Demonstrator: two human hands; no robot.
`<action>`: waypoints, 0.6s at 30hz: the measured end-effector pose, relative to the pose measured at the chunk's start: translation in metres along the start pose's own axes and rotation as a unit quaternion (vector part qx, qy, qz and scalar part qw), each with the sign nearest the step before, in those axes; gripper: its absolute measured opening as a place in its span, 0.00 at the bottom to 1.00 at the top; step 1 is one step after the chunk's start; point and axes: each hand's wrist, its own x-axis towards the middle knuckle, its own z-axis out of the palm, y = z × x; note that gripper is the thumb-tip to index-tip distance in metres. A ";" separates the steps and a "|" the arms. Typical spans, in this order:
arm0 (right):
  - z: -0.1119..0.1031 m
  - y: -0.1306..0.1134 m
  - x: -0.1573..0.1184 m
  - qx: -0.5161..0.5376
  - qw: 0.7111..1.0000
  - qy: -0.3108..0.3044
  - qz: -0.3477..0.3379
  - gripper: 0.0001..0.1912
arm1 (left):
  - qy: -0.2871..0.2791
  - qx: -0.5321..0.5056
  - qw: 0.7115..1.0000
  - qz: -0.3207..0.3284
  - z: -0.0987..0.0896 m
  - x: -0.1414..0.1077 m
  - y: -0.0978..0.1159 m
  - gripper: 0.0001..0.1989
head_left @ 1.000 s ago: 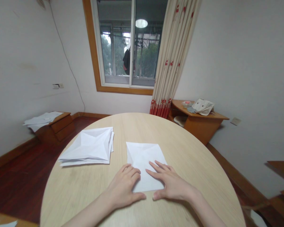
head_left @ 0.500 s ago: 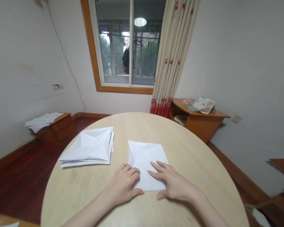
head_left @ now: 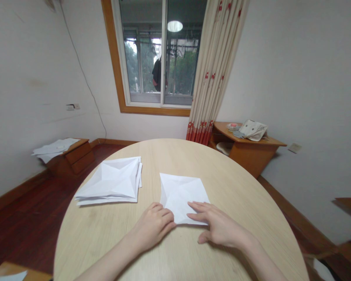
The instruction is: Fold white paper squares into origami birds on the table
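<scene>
A white sheet of paper (head_left: pixel 179 193) with crease lines lies on the round wooden table (head_left: pixel 222 179) in front of me. At its near left corner my left hand (head_left: pixel 157 226) is closed, thumb against the fingers, with the paper's edge between them. My right hand (head_left: pixel 219 226) lies over the near right part of the sheet, its fingers stretched out and the thumb apart, off the near edge. Left of the sheet sits a stack of folded white papers (head_left: pixel 112 175), showing diagonal creases on top.
Beyond the table on the left stands a low wooden cabinet (head_left: pixel 80 158) with white papers (head_left: pixel 55 148) on it. A corner desk (head_left: pixel 248 154) at the back right carries a pale cloth bag (head_left: pixel 254 130). A curtain (head_left: pixel 213 78) hangs beside the window (head_left: pixel 160 54).
The sheet's near edge now lies farther from me, and my left thumb has closed against the fingers on it. My right hand stays spread on the sheet. The view has shifted slightly.
</scene>
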 end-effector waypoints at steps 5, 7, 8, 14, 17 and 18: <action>0.000 0.008 -0.003 0.027 0.999 0.030 -0.007 0.26 | 0.004 0.018 1.000 0.004 0.002 0.000 -0.002 0.15; 0.000 0.012 -0.004 0.045 0.998 0.040 -0.010 0.22 | 0.013 0.014 1.000 0.001 0.003 0.000 -0.002 0.14; 0.000 0.013 -0.004 0.054 0.997 0.045 -0.012 0.20 | 0.015 0.013 1.000 -0.004 0.003 0.000 -0.002 0.13; -0.007 0.013 -0.006 0.070 0.994 0.080 0.009 0.10 | -0.007 0.003 0.999 -0.032 -0.001 -0.001 0.002 0.10; -0.008 0.014 -0.004 0.062 0.988 0.138 0.036 0.08 | -0.015 -0.010 0.999 -0.042 -0.005 0.000 0.003 0.09; -0.008 0.015 -0.003 0.056 0.985 0.157 0.042 0.07 | -0.018 -0.014 0.999 -0.046 -0.005 0.000 0.003 0.09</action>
